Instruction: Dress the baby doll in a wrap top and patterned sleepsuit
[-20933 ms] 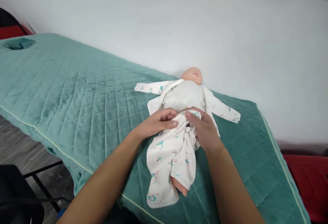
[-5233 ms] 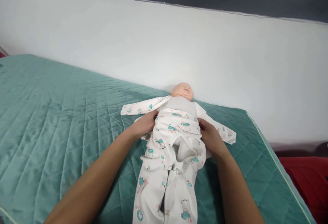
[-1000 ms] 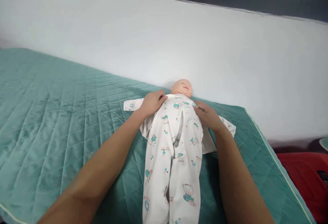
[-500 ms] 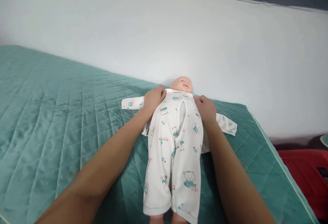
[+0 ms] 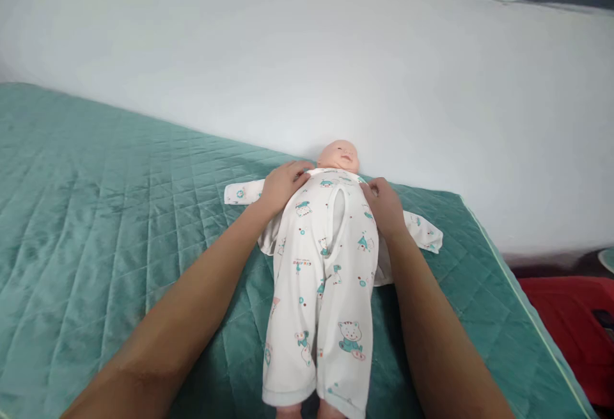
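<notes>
A baby doll lies on its back with its head toward the wall. It wears white printed baby pants pulled up to the chest, with an oval opening in the front. A matching shirt shows beneath, its sleeves spread to both sides. My left hand rests at the doll's shoulder on the left, fingers stretched out and thumb apart by the pants' top edge. On the other side my right hand has its fingers closed on the top edge of the pants. The doll's feet are partly cut off below.
A green quilted cover lies under the doll, its piped edge running down the right side. Behind stands a white wall with a dark band at the top. A red object sits beyond the right edge.
The fingers of my left hand have straightened and loosened at the shoulder. My right hand stays at the pants' top edge. The doll looks nearly unmoved; the view has shifted slightly.
</notes>
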Motion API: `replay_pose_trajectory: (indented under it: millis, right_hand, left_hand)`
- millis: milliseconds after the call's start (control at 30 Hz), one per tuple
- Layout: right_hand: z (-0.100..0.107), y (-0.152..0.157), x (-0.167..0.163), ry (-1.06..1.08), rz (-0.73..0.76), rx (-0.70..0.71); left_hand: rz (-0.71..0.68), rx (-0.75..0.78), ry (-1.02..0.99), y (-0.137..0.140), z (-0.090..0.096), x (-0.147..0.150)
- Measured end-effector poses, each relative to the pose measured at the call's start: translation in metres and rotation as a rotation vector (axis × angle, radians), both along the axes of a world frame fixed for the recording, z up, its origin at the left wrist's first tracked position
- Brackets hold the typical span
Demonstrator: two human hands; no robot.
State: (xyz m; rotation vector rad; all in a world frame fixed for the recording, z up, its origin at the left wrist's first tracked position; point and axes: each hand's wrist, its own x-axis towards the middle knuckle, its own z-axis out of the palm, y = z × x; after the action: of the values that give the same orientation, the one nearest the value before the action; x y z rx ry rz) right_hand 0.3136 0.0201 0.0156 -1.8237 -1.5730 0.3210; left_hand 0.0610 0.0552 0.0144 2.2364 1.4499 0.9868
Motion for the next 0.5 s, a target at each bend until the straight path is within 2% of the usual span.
replay_pose_trajectory:
  millis: [67, 167, 300, 400, 500]
  right_hand:
    - [-0.0007, -0.0033, -0.0001, 0.044, 0.039, 0.031]
    - [0.0008, -0.0083, -0.0007, 0.119, 0.195, 0.096]
    - [0.0047, -0.01, 0.0009, 0.109, 0.368, 0.083]
    - [0.0061, -0.0075, 0.0032, 0.062, 0.436, 0.043]
    - [0.005, -0.0063, 0.0045, 0.039, 0.438, 0.058]
  left_hand:
    - [-0.024, 0.042, 0.068, -0.0019, -0.001, -0.0013]
    - [-0.039, 0.058, 0.203, -0.0052, -0.0002, -0.0008]
    - [-0.07, 0.029, 0.305, -0.007, 0.0015, -0.0016]
    - [-0.076, 0.024, 0.343, -0.0069, 0.0008, -0.0033]
    - [-0.067, 0.055, 0.363, -0.0089, -0.0016, -0.0045]
